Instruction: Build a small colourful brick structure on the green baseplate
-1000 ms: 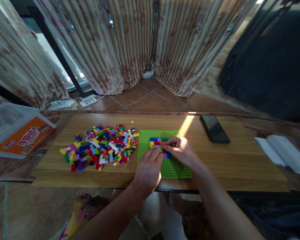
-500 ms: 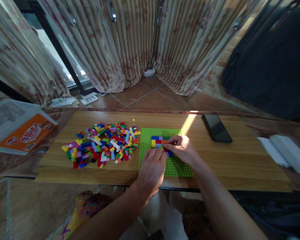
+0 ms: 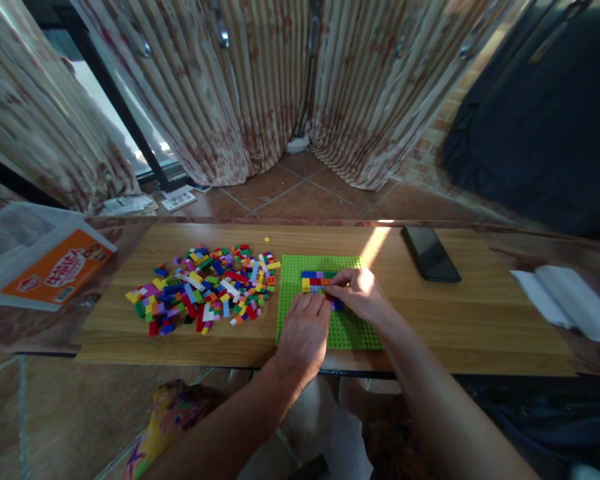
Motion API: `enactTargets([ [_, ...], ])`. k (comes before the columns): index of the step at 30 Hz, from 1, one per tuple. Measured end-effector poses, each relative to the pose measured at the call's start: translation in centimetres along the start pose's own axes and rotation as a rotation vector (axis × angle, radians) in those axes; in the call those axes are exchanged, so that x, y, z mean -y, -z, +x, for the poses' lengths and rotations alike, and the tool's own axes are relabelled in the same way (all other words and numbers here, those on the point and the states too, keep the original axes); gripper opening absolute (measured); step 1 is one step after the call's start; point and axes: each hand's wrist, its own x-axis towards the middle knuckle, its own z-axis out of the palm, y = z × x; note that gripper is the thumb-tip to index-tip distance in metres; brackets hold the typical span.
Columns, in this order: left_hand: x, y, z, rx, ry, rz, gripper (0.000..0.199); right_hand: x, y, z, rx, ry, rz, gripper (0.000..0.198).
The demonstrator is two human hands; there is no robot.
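The left hand (image 3: 304, 333), nearest, bends its fingers over one bright green baseplate (image 3: 357, 339), thin and full of studs, lying flat on one wooden table (image 3: 485, 320). Just beside, the right hand (image 3: 363, 293) brings its fingertips together at one patch of bricks (image 3: 312, 283) on this plate: blue, yellow, red, orange. Whether either hand grasps a brick, I cannot tell. Leftward spreads one loose pile (image 3: 205, 287), too many for counting; farther, one yellow brick (image 3: 267, 239) lies alone.

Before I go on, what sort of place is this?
Probably a room in a home, though I can't be certain: long patterned curtains, a tiled floor, and a wooden table with toy bricks spread on it.
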Motion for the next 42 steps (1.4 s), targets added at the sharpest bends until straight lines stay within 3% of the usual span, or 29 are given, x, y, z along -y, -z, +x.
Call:
enactTargets([
  [12,0.1,0.4,-0.2,0.026,0.041,-0.046,0.023,0.0,0.3,-0.2,0.034,0.020,0.072,0.020],
  [24,0.9,0.1,-0.9,-0.002,-0.029,-0.121,0.027,-1.3,0.4,0.3,0.101,0.006,0.171,0.024],
  [31,1.9,1.2,-0.7,-0.118,0.040,-0.130,0.021,0.6,0.0,-0.2,-0.031,-0.057,0.023,0.031],
  [42,0.9,2.0,-1.0,0.087,0.062,-0.074,0.020,0.9,-0.5,-0.2,-0.056,-0.111,-0.107,0.030],
])
